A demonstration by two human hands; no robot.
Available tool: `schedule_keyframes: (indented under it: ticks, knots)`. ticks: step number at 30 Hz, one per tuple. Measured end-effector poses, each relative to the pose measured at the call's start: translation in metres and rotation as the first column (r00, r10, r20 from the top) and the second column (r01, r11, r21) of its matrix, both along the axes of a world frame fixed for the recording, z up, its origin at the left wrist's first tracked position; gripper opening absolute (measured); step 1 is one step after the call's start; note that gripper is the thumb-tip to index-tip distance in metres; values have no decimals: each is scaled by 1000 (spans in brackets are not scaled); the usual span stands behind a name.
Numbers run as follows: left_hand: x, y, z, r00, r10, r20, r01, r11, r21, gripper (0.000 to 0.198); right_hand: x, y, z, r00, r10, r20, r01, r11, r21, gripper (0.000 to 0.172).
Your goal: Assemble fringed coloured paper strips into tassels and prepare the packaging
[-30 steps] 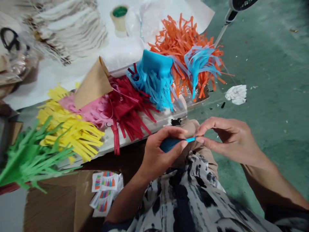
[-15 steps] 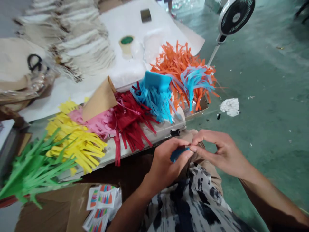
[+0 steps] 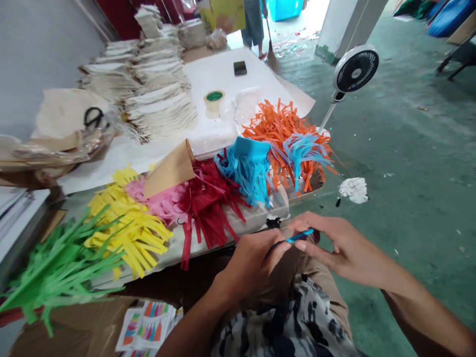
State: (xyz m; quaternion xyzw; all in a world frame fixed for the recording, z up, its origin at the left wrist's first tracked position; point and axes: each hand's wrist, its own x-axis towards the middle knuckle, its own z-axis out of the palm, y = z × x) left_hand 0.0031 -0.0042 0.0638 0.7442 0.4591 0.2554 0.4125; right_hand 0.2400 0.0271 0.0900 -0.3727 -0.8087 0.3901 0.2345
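A thin blue paper strip (image 3: 298,237) runs between my two hands above my lap. My left hand (image 3: 253,263) pinches its near end, and the fingertips of my right hand (image 3: 340,245) hold its far end. Just beyond my hands, a black binder clip (image 3: 273,223) sits on a white board edge (image 3: 238,228). Fringed paper bunches lie along that board: blue (image 3: 247,168), orange (image 3: 286,144), red (image 3: 208,203), pink (image 3: 156,201), yellow (image 3: 126,230) and green (image 3: 59,267). A brown paper cone (image 3: 170,169) rests on them.
Printed paper sheets (image 3: 145,327) lie on cardboard (image 3: 67,327) at lower left. Behind stand a tape roll (image 3: 213,103), scissors (image 3: 92,118), cream fringe stacks (image 3: 159,94) and a fan (image 3: 355,69). Crumpled white paper (image 3: 353,190) lies on the green floor (image 3: 416,148). A person (image 3: 253,25) stands far back.
The view has tilted up, showing more of the room. The wider dark blue part in my left hand is no longer visible, and the thin strip now shows longer between my hands.
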Motion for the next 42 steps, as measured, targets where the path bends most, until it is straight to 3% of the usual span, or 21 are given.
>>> schedule_keyframes:
  ticks: [2, 4, 6, 7, 8, 10, 12, 13, 15, 17, 20, 22, 25, 31, 35, 39, 42]
  knots:
    - [1, 5, -1, 1000, 25, 16, -26, 999, 19, 20, -4, 6, 2, 999, 39, 35, -40, 999, 23, 11]
    - [-1, 9, -3, 995, 96, -7, -96, 995, 36, 16, -4, 19, 7, 999, -12, 35, 10, 999, 51, 14]
    - [-7, 12, -5, 977, 203, -61, -201, 978, 50, 14, 0, 40, 14, 984, -179, 14, 176, 978, 111, 15]
    - [-12, 12, -6, 962, 258, -86, -254, 966, 54, 14, 2, 53, 18, 952, -307, -8, 303, 935, 185, 15]
    - [-17, 11, -7, 948, 303, -102, -298, 953, 55, 14, 5, 67, 23, 893, -447, -44, 439, 848, 296, 15]
    - [-28, 7, -8, 934, 342, -106, -339, 939, 53, 15, 8, 95, 28, 731, -665, -154, 616, 546, 569, 19]
    - [-38, 1, -8, 937, 337, -87, -332, 941, 69, 15, 11, 118, 27, 638, -738, -221, 572, 262, 777, 25]
    - [-43, -3, -8, 941, 330, -77, -323, 943, 83, 16, 11, 125, 23, 626, -748, -222, 507, 175, 844, 28]
    - [-51, -11, -8, 943, 326, -62, -318, 942, 109, 18, 11, 131, 6, 648, -743, -165, 358, 107, 928, 29]
    - [-59, -18, -8, 940, 333, -69, -323, 938, 128, 18, 8, 127, -19, 717, -696, -28, 195, 162, 967, 26]
    - [-70, -26, -9, 937, 330, -112, -311, 938, 156, 17, 4, 111, -59, 814, -547, 197, -14, 321, 947, 22]
    - [-77, -30, -9, 939, 314, -141, -290, 942, 172, 16, 3, 102, -79, 816, -513, 267, -64, 378, 924, 18]
    - [-86, -31, -9, 944, 289, -161, -255, 945, 204, 14, 3, 99, -90, 808, -495, 320, -92, 431, 898, 19]
    - [-102, -24, -2, 940, 288, -184, -220, 922, 319, 14, -4, 92, -74, 784, -487, 386, -80, 536, 840, 31]
    - [-122, -4, 5, 911, 328, -250, -187, 869, 458, 13, -23, 82, -52, 847, -447, 287, 16, 561, 827, 24]
    - [-141, 24, 4, 870, 353, -345, -107, 817, 567, 11, -71, 97, -21, 933, -323, 160, 90, 639, 764, 22]
    - [-149, 39, 1, 829, 372, -418, -69, 809, 584, 16, -122, 131, 0, 936, -308, 174, 67, 638, 767, 26]
